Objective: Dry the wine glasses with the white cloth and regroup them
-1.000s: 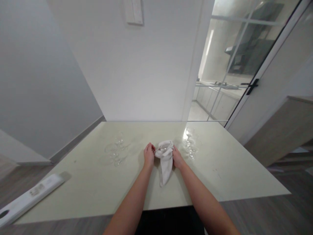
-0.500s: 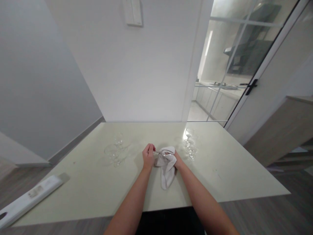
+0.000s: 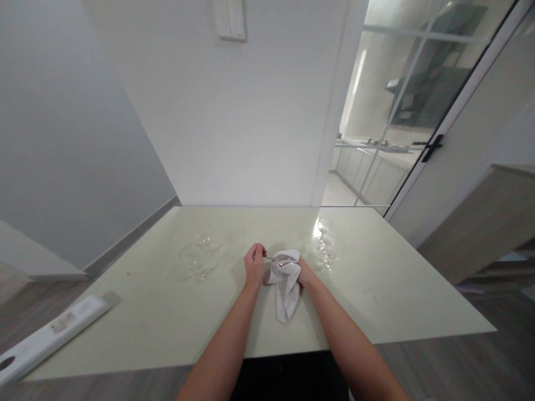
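My left hand (image 3: 255, 265) is closed around the stem end of a wine glass (image 3: 281, 264), which lies sideways over the table. A white cloth (image 3: 288, 298) wraps the glass's bowl, and its loose end hangs down toward me. My right hand (image 3: 305, 273) is behind and inside the cloth at the bowl end, with its fingers mostly covered. Clear stemmed glasses (image 3: 200, 256) stand to the left of my hands. More clear glasses (image 3: 325, 245) are grouped on the right, near a bright reflection.
The pale table (image 3: 401, 289) reaches back to a white wall (image 3: 251, 139). A long white box (image 3: 54, 334) lies across the table's left front edge. Behind the right side is a glass-paned door (image 3: 401, 133) with a black handle (image 3: 432, 148).
The cloth has shifted slightly around the bowl, so more of the clear glass shows. Both hands stay nearly in place. The whole view has moved a little.
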`<state>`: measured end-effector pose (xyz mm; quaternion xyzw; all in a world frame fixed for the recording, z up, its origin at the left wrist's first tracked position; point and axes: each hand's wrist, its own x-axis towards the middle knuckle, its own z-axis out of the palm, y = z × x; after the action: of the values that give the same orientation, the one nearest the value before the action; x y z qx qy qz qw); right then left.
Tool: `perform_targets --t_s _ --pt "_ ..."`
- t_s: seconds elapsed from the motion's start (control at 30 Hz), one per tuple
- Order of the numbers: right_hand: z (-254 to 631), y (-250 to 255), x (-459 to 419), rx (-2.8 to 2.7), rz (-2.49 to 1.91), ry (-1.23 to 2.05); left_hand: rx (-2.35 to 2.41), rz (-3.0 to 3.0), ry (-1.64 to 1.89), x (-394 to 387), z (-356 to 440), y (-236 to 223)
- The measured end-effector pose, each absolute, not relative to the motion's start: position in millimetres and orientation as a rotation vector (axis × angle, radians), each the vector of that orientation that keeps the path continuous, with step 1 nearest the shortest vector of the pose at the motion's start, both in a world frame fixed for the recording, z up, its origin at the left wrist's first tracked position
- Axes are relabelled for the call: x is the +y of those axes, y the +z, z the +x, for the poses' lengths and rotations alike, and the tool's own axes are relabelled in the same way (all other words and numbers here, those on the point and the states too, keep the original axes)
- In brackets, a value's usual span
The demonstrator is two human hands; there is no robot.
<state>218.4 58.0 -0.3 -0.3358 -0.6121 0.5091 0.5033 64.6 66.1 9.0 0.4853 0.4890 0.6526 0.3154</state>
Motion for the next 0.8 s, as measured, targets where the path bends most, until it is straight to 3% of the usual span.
perform_targets --t_s 0.37,0.8 --pt "217.2 -7.6 63.7 -1.437 -0.935 1.129 1.299 1.249 1.714 70.9 62.2 2.9" --pt "218.5 -3.6 61.7 -1.526 -0.788 1.248 1.334 1.291 1.691 70.6 63.1 2.1"
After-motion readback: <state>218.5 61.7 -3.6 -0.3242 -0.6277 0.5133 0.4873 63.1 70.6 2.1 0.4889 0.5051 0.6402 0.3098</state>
